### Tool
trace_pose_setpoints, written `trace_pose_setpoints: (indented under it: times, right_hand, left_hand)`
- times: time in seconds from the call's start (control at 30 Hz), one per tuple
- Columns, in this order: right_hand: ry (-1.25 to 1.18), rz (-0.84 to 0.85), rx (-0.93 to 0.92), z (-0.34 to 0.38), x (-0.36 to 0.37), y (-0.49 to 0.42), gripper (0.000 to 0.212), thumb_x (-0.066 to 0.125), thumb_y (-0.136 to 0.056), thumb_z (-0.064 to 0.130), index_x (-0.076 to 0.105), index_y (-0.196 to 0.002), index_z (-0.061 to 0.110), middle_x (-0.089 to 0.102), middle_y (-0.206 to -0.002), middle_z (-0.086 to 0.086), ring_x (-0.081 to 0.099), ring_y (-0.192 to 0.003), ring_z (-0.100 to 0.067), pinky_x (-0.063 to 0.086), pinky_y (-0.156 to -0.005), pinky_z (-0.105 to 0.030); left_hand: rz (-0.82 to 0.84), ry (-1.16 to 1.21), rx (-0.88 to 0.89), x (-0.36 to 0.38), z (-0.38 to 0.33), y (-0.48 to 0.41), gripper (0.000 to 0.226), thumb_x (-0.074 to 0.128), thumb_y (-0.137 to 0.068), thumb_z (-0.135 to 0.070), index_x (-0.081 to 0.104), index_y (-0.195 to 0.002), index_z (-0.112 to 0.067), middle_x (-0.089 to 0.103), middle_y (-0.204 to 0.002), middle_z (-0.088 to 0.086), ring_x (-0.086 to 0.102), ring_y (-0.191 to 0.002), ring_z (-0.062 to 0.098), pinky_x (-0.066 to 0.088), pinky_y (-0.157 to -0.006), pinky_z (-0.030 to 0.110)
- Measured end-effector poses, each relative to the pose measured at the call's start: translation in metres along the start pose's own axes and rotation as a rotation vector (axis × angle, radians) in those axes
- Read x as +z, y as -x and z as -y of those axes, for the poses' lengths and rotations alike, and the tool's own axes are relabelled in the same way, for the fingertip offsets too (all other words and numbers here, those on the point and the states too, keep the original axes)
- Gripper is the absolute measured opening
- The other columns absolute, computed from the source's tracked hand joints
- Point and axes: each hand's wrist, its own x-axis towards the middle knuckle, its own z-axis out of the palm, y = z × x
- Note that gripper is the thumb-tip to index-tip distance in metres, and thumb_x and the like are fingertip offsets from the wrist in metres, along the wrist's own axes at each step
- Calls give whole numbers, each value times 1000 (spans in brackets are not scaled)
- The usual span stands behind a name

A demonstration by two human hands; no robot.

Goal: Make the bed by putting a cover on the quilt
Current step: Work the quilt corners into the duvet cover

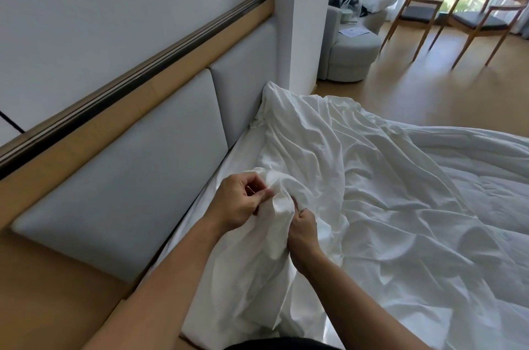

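A bunched corner of the white cover [279, 198] is held up between both hands near the left edge of the bed, close to the padded headboard [148, 155]. The left hand [239, 201] is closed on the fabric from the left, its thumb and fingertips pinched together on a fold. The right hand [303, 231] is clamped on the same bunch from below and to the right, its fingers curled into the cloth. The two hands are set just beside each other, with the gathered corner between them.

From this corner the cover is spread rightward and away across the bed in heavy wrinkles, and a far corner is seen raised against the headboard beside a white wall column [309, 20]. At the right, the smoother, puffier surface of the quilt [486, 178] is seen lying on the mattress, partly overlaid by the cover. Whether any of the quilt is already inside the cover cannot be told.

A strip of fitted sheet [229, 166] is exposed between the cover and the headboard. In the far room, a grey armchair [349, 55] with a pillow on it and two wooden chairs [469, 20] are seen on a wooden floor near a bright window.
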Motion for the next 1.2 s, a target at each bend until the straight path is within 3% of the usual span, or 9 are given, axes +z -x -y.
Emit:
trace_pose_setpoints:
  times: [0.13, 0.2, 0.33, 0.57, 0.67, 0.77, 0.93, 1.1, 1.2]
  right_hand:
    - [78, 42, -20, -7, 3, 5, 5, 61, -84, 10, 66, -84, 9, 70, -82, -12, 68, -81, -27, 59, -75, -46]
    - [130, 91, -45, -15, 2, 7, 24, 59, -66, 11, 63, -89, 4, 68, -87, -17, 65, -81, -26, 59, -78, -50]
    - [110, 129, -90, -19, 3, 6, 8, 58, -91, 5, 64, -88, 3, 66, -78, -11, 63, -72, -20, 55, -66, -36]
    - [144, 151, -91, -20, 6, 11, 31, 53, -94, 0, 56, -67, 15, 57, -64, 10, 50, -62, -6, 44, -58, -22]
    - [106, 169, -74, -19, 6, 13, 31, 48, -99, 4, 57, -69, 5, 59, -70, 1, 53, -68, -11, 47, -61, -27]
    - [106, 204, -67, -20, 10, 16, 26, 50, -101, 9, 65, -83, -2, 69, -81, -5, 64, -75, -15, 55, -69, -29]
    - [-16, 151, 132, -20, 20, 19, 34, 44, -106, 22, 73, -95, 7, 75, -90, -9, 72, -84, -23, 60, -77, -38]
    - [-106, 48, 161, -15, 20, 17, 34, 44, -106, 22, 73, -98, 8, 76, -95, -10, 73, -85, -23, 60, -76, -35]
    - [-258, -46, 243, -7, 16, 15, 33, 45, -106, 22, 65, -84, 7, 66, -77, -11, 65, -63, -18, 57, -60, -30]
  left_hand:
    - [170, -92, 112, 11, -12, 52, 12, 75, -89, -16, 70, -78, -18, 67, -70, -7, 64, -67, 8, 51, -67, 19]
    - [159, -102, 121, 16, -11, 73, 13, 74, -90, -16, 69, -80, -22, 67, -73, -11, 65, -72, 7, 49, -70, 15]
    - [97, -7, 118, 12, 0, 92, 19, 73, -91, -16, 67, -78, -28, 65, -72, -11, 63, -73, 9, 47, -71, 17]
    - [381, 342, -206, -8, 38, 95, 21, 82, -83, -23, 71, -87, -6, 66, -75, 6, 60, -69, 14, 49, -64, 25]
    - [136, 590, -298, -34, 51, 75, 56, 95, -58, -43, 75, -94, -5, 65, -84, 18, 63, -68, 21, 55, -64, 29]
    - [-54, 167, -227, -42, 47, 44, 45, 89, -72, -37, 71, -109, -21, 68, -107, 0, 66, -88, 11, 56, -79, 28]
    - [200, -348, -83, -27, 36, 14, 7, 74, -86, -29, 70, -92, -30, 72, -88, -11, 68, -83, 5, 58, -83, 37]
    - [24, -187, 7, -28, 11, 24, 10, 77, -87, -18, 70, -87, -25, 68, -73, -11, 63, -69, 5, 54, -69, 24]
    - [131, 39, 17, -30, -7, 58, 26, 72, -88, 0, 70, -102, -22, 64, -76, -4, 61, -72, 9, 53, -72, 25]
